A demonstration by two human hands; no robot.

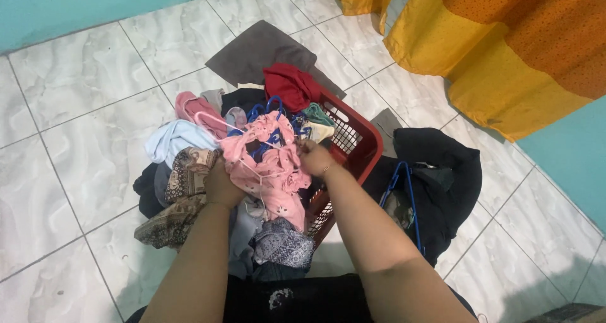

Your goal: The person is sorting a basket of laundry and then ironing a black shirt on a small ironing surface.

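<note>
My left hand (pixel 222 185) bunches the near left edge of a soft pink garment (pixel 270 159) with small pale prints, fingers closed into the crumpled cloth. My right hand (pixel 314 159) pinches its right side, fingertips together on a fold. The garment lies on top of a heap of clothes in a red plastic basket (pixel 356 143) with a lattice wall. A thin pink hanger (pixel 211 120) and a tangle of blue hangers (pixel 268 111) poke out just beyond it. Around it lie a pale blue cloth (pixel 173 140), a brown patterned fabric (pixel 189 171) and a dark red top (pixel 290 84). To the right, a black garment (pixel 442 171) with another blue hanger (pixel 404 197) sits on the glossy white marbled tiles (pixel 82 146). Orange curtains (pixel 505 39) hang far right. The basket's left side is buried, and my fingertips are partly hidden in the folds.
</note>
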